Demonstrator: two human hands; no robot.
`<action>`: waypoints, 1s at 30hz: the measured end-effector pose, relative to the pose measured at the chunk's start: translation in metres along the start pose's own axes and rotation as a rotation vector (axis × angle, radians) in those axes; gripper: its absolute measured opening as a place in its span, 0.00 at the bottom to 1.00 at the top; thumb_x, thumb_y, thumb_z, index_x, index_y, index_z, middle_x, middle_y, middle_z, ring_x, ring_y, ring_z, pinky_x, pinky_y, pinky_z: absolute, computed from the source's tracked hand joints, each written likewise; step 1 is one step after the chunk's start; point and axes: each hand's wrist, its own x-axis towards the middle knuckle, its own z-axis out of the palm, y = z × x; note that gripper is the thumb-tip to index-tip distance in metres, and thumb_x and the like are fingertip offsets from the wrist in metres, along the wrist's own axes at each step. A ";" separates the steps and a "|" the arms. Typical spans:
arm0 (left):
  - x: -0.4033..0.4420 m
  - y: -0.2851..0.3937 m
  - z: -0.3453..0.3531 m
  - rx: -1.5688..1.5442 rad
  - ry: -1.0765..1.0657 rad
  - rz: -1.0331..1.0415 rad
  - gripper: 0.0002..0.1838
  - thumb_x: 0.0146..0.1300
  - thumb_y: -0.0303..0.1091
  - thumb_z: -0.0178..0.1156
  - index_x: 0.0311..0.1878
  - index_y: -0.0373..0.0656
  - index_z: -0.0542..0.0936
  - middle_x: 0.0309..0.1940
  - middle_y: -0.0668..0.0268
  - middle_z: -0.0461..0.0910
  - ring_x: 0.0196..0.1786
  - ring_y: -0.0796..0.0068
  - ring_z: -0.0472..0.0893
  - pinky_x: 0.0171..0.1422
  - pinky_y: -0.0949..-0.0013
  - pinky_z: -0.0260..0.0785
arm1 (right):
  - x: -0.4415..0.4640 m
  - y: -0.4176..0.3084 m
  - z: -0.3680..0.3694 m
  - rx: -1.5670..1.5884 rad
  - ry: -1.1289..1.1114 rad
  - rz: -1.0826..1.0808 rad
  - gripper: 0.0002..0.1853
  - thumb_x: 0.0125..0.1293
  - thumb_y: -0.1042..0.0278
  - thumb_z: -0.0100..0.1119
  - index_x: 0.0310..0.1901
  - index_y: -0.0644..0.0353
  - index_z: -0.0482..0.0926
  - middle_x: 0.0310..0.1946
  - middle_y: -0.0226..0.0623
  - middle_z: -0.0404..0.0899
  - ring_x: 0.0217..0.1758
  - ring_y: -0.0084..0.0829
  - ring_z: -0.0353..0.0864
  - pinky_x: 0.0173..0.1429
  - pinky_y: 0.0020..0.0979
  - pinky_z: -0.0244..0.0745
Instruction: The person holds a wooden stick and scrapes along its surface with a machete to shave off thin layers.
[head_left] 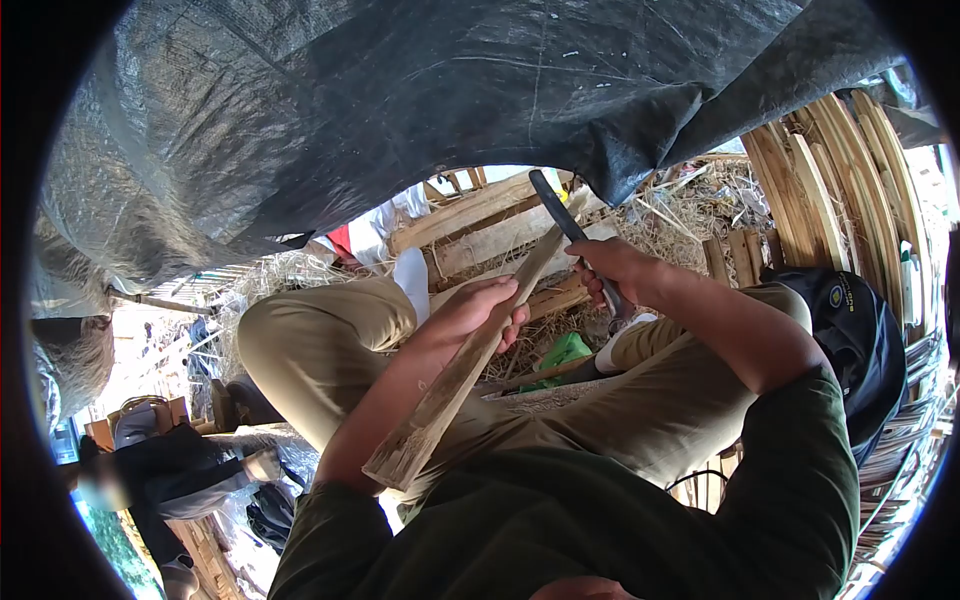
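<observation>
My left hand [484, 312] is closed around the middle of a long wooden slat [440, 405]. The slat slants from near my right-leaning lap up and away, with its wide, rough end close to my left forearm. My right hand [612, 268] is wrapped around a large knife [558, 207] with a dark blade. That blade points up and forward, and it crosses close to the slat's far end; whether the two touch I cannot tell. Part of the knife's grip is hidden by my fingers.
A dark tarp [400, 90] hangs low in front. Stacked wooden slats [815, 190] and a black bag [850, 350] are at my right. Wood pieces [480, 220] and straw shavings [675, 220] cover the ground ahead. Another person [185, 470] is at the lower left.
</observation>
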 end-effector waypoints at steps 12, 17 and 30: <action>-0.004 0.007 0.011 -0.086 -0.062 -0.001 0.12 0.77 0.44 0.44 0.52 0.49 0.70 0.27 0.73 0.76 0.20 0.82 0.76 0.21 0.77 0.67 | 0.000 0.001 0.003 0.128 0.067 0.019 0.14 0.67 0.60 0.58 0.28 0.60 0.71 0.16 0.33 0.67 0.17 0.30 0.67 0.22 0.39 0.69; -0.006 0.012 0.019 -0.085 -0.061 -0.016 0.11 0.77 0.44 0.45 0.52 0.50 0.70 0.27 0.73 0.75 0.20 0.82 0.76 0.21 0.77 0.66 | -0.002 0.001 0.001 0.122 0.087 -0.016 0.14 0.66 0.60 0.58 0.28 0.60 0.72 0.16 0.35 0.68 0.17 0.31 0.69 0.22 0.39 0.70; -0.003 0.021 0.030 -0.238 -0.071 -0.001 0.21 0.77 0.39 0.44 0.66 0.37 0.68 0.25 0.75 0.70 0.19 0.89 0.71 0.17 0.83 0.65 | -0.011 -0.001 0.006 0.329 0.134 -0.008 0.16 0.67 0.54 0.54 0.32 0.58 0.70 0.16 0.24 0.62 0.16 0.23 0.61 0.22 0.32 0.63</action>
